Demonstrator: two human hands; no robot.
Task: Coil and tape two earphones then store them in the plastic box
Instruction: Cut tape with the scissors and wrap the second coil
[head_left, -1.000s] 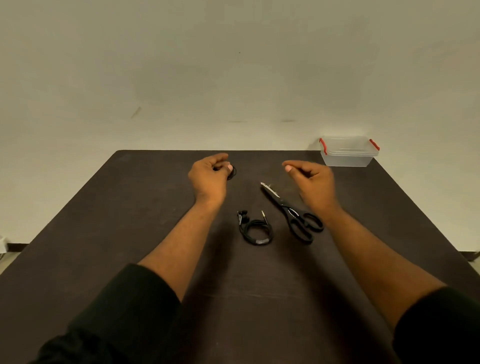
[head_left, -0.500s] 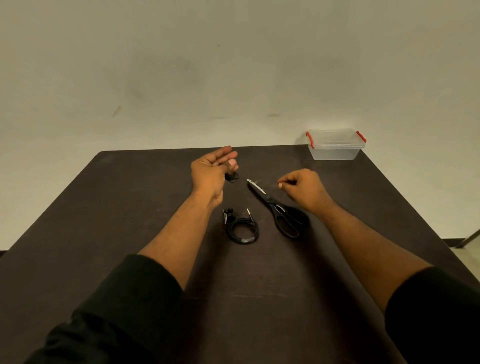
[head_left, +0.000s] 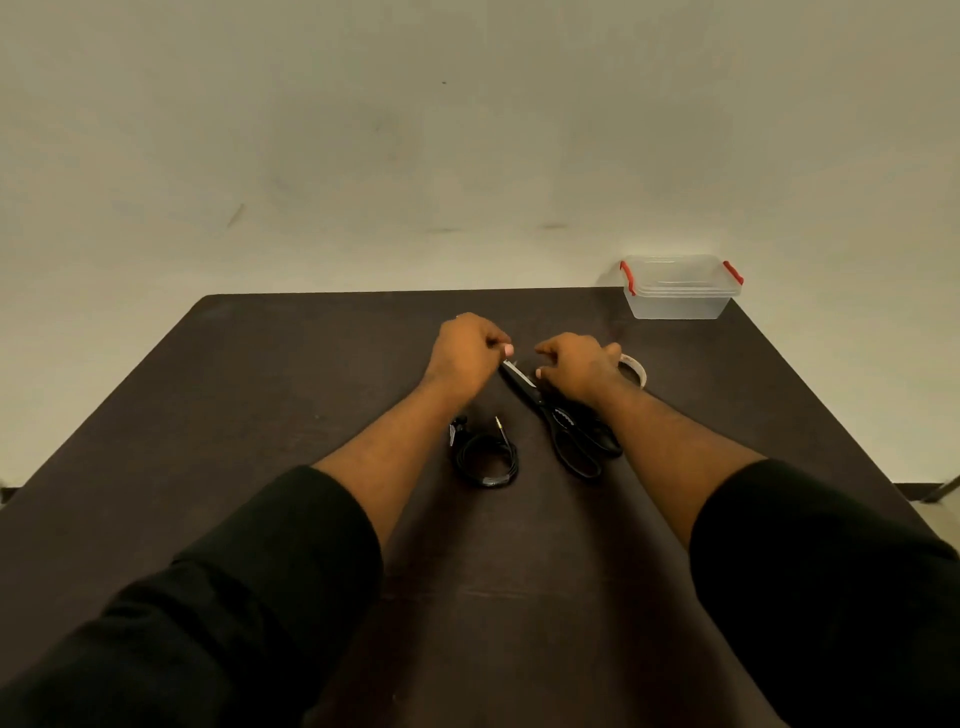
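Dark table (head_left: 260, 415) under a bare wall: coiled earphone (head_left: 485, 457) laid near, box (head_left: 675, 296) parked shut at far corner, scissors (head_left: 566, 426) between; left hand (head_left: 465, 353) curled, contents hidden; right hand (head_left: 579, 366) loosely curled beside tape (head_left: 635, 366), probably for binding.

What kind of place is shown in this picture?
Probably a plain indoor room set up for a desk task: a dark table against a bare wall, with only scissors and a plastic box.
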